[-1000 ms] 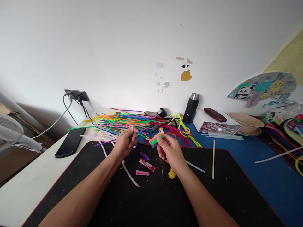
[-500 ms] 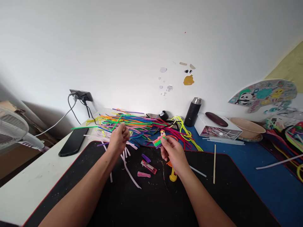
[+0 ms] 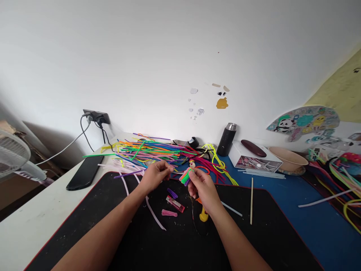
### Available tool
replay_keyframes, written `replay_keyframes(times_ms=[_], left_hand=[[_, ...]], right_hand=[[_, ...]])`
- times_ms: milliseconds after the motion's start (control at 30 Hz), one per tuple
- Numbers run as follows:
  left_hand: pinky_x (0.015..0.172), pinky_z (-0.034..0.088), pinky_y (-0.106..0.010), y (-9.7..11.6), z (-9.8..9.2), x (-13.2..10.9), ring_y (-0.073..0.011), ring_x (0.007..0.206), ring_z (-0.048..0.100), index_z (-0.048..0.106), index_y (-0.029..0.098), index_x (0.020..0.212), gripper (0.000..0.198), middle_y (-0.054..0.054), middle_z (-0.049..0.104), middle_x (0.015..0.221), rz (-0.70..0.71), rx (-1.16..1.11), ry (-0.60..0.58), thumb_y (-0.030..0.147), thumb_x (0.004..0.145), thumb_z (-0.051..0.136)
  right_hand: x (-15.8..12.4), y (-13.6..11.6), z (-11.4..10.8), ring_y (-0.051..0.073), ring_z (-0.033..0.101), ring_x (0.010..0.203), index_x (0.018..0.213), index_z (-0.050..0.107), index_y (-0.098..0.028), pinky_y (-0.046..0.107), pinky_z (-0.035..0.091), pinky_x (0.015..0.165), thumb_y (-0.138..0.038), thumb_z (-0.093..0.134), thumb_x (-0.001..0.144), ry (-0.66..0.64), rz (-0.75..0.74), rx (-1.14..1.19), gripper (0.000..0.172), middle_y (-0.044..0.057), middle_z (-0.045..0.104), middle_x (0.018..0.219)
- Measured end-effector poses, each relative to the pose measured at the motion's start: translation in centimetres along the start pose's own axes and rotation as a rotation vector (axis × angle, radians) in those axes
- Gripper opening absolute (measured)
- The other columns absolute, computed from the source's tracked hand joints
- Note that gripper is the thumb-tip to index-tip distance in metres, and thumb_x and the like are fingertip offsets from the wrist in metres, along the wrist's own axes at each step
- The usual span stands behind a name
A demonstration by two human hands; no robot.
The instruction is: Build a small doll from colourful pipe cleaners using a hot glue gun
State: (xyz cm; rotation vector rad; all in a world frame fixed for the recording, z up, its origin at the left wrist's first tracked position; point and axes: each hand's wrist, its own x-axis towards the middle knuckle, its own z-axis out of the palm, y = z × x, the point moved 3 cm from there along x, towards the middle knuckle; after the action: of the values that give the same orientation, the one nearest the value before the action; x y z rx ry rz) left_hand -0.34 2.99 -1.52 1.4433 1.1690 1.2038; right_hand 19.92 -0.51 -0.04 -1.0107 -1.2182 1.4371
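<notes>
My right hand [image 3: 203, 183] is closed on a small pipe-cleaner doll [image 3: 185, 177] with a pale head, a yellow-and-red top and a body of pink, green and purple loops. To its left, my left hand [image 3: 158, 174] has thumb and fingers pinched together, pointing at the doll. Whatever sits in that pinch is too small to make out. Below the hands, a purple folded pipe cleaner [image 3: 172, 193], a red lighter [image 3: 175, 203] and a pink folded bundle [image 3: 169, 213] lie on the black mat [image 3: 158, 248]. A yellow-handled tool [image 3: 203, 215] is partly hidden by my right hand.
Behind the hands lies a pile of coloured pipe cleaners [image 3: 152, 148]. A phone [image 3: 84, 173] lies at left. Toward the right are a black flask [image 3: 226, 140], a white box [image 3: 245, 156], a bowl [image 3: 289, 158] and a wooden stick [image 3: 252, 201].
My left hand has moved right and down from the pipe-cleaner pile to close beside the doll. My right hand still holds the doll. The camera view has shifted slightly.
</notes>
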Motion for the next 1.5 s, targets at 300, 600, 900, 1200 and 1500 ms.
replay_keyframes(times_ms=[300, 600, 900, 1200, 1500], left_hand=[[0.057, 0.028, -0.03, -0.2, 0.2, -0.3, -0.0155, 0.054, 0.039, 0.056, 0.022, 0.057, 0.051, 0.004, 0.044, 0.052, 0.066, 0.38, 0.011, 0.057, 0.095, 0.058], [0.089, 0.049, -0.039, 0.5, 0.1, -0.4, -0.0269, 0.1, 0.066, 0.073, 0.023, 0.124, 0.037, -0.011, 0.075, 0.122, 0.211, 0.289, 0.042, 0.04, 0.091, 0.069], [0.06, 0.049, -0.026, 0.5, 3.6, -2.3, -0.0184, 0.066, 0.07, 0.064, 0.017, 0.101, 0.054, -0.007, 0.074, 0.082, -0.28, -0.585, -0.447, 0.07, 0.092, 0.068], [0.068, 0.057, -0.024, 1.2, 4.4, -3.0, -0.0194, 0.077, 0.076, 0.07, 0.015, 0.105, 0.04, -0.014, 0.078, 0.093, -0.36, -0.785, -0.531, 0.054, 0.094, 0.076], [0.073, 0.058, -0.022, 1.2, 4.9, -3.3, -0.014, 0.073, 0.073, 0.071, 0.012, 0.098, 0.026, -0.009, 0.074, 0.09, -0.441, -0.93, -0.484, 0.033, 0.09, 0.084]], right_hand=[[0.1, 0.4, 0.2, 0.01, 0.049, 0.039, 0.09, 0.067, -0.019, 0.02, 0.033, 0.036, -0.075, 0.078, 0.08, -0.03, -0.01, -0.034, 0.058, -0.005, 0.056, 0.053], [0.2, 0.8, 0.1, 0.01, 0.049, 0.038, 0.094, 0.067, -0.019, 0.02, 0.033, 0.035, -0.076, 0.077, 0.08, -0.036, -0.007, -0.048, 0.06, -0.005, 0.058, 0.054], [0.4, 0.7, 0.0, 0.009, 0.046, 0.036, 0.097, 0.067, -0.018, 0.02, 0.032, 0.034, -0.072, 0.079, 0.081, 0.005, -0.057, -0.011, 0.058, -0.006, 0.057, 0.054], [0.0, 0.5, 0.0, 0.009, 0.047, 0.039, 0.096, 0.068, -0.019, 0.02, 0.032, 0.036, -0.075, 0.079, 0.078, 0.029, -0.005, -0.015, 0.06, -0.006, 0.057, 0.057], [0.0, 0.6, 0.0, 0.009, 0.047, 0.04, 0.096, 0.069, -0.02, 0.021, 0.031, 0.035, -0.073, 0.081, 0.078, 0.013, -0.005, -0.015, 0.058, -0.006, 0.057, 0.058]])
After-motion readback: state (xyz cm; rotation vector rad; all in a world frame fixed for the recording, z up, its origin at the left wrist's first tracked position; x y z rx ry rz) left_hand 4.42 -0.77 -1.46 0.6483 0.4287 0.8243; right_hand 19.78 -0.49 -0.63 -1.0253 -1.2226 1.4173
